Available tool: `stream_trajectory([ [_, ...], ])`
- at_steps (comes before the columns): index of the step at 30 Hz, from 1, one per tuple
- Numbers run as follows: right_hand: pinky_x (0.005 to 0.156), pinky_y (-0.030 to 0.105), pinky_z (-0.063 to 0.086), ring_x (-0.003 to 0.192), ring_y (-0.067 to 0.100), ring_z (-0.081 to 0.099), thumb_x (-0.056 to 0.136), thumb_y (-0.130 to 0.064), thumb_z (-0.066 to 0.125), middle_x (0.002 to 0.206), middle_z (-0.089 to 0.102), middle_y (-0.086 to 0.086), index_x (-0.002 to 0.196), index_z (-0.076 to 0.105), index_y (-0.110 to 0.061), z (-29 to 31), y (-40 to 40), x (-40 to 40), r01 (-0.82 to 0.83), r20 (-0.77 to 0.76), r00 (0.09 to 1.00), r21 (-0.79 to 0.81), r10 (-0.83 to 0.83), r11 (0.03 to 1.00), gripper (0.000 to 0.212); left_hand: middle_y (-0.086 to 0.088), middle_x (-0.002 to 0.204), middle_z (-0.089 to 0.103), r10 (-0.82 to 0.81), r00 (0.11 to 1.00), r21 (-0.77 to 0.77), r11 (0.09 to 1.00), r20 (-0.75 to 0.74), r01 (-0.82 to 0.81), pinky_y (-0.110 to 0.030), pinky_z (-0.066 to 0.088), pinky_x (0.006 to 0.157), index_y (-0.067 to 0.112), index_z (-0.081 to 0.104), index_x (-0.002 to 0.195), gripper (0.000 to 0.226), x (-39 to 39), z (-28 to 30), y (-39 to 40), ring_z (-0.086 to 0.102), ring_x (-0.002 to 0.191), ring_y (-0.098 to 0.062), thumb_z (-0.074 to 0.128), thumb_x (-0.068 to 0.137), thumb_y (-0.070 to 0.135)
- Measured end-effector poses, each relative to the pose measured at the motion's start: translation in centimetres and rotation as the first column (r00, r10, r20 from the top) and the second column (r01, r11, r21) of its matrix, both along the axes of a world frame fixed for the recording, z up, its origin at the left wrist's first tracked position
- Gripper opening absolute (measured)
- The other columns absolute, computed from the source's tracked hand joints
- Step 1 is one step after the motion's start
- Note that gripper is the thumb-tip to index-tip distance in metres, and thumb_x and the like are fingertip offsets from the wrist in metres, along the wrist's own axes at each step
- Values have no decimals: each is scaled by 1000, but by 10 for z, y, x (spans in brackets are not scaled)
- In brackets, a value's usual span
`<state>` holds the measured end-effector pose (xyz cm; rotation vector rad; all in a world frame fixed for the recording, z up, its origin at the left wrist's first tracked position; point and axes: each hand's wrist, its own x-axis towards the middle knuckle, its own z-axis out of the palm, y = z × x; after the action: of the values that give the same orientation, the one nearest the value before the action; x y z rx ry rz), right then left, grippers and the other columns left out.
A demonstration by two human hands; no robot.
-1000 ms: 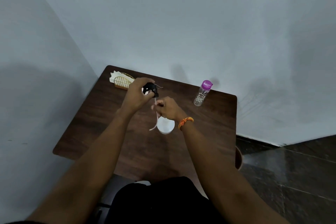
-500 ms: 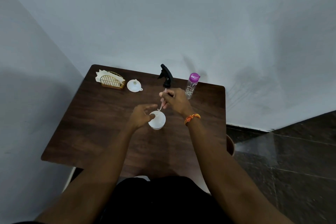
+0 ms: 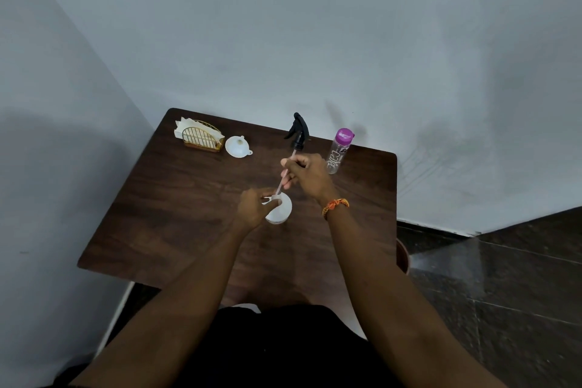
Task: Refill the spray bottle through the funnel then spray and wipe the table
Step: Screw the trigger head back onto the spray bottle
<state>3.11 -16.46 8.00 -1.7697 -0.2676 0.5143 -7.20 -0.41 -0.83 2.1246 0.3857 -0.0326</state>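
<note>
Near the middle of the dark wooden desk (image 3: 176, 214) stands the squat white plastic spray bottle (image 3: 281, 210), its neck grasped by the left hand (image 3: 253, 208). The right hand (image 3: 307, 174) has its grip pinched round the thin pale dip tube (image 3: 285, 174) of the black trigger sprayer head (image 3: 298, 131), which is lifted clear above the bottle while the tube's lower end sits at the bottle's mouth. Along the far edge, towards the far-left corner, lie a small white plastic funnel (image 3: 237, 146) just beside a gold wire holder of white napkins (image 3: 200, 137), and near the far-right corner a clear water bottle with a purple cap (image 3: 338, 151).
</note>
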Motion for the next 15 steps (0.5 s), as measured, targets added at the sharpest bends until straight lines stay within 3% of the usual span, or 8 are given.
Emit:
stream_trajectory([
  [3, 66, 44, 65, 61, 37, 75, 103, -14, 68, 74, 76, 22, 86, 74, 8, -5, 1, 0, 39, -41, 998, -5, -39, 999, 28, -7, 120, 78, 28, 1000, -15, 999, 13, -28, -37, 61, 94, 14, 82, 116, 29, 0, -2, 0, 76, 106, -19, 84, 89, 23],
  [8, 73, 57, 66, 64, 39, 77, 102, -15, 69, 74, 77, 20, 85, 75, 5, -20, 2, -1, 113, -86, 989, -50, -117, 992, 27, -5, 119, 78, 12, 999, -4, 1000, 36, -11, -38, 61, 93, 15, 81, 116, 28, 1, -2, 0, 76, 106, -16, 82, 89, 19],
  [12, 71, 55, 66, 64, 39, 77, 102, -15, 70, 74, 77, 19, 88, 76, 3, -22, 5, 0, 173, -81, 981, -38, -176, 984, 24, -5, 118, 78, 13, 999, -14, 1000, 43, -12, -30, 60, 94, 14, 82, 116, 27, 0, -2, 2, 75, 105, -11, 83, 88, 16],
  [15, 69, 52, 67, 63, 39, 77, 102, -15, 70, 74, 76, 22, 89, 74, 4, -21, 7, 5, 220, -111, 969, -5, -219, 975, 24, -6, 119, 78, 1, 999, -3, 1000, 46, -1, -13, 56, 90, 12, 81, 116, 29, 1, -5, 5, 74, 105, -9, 85, 86, 14],
])
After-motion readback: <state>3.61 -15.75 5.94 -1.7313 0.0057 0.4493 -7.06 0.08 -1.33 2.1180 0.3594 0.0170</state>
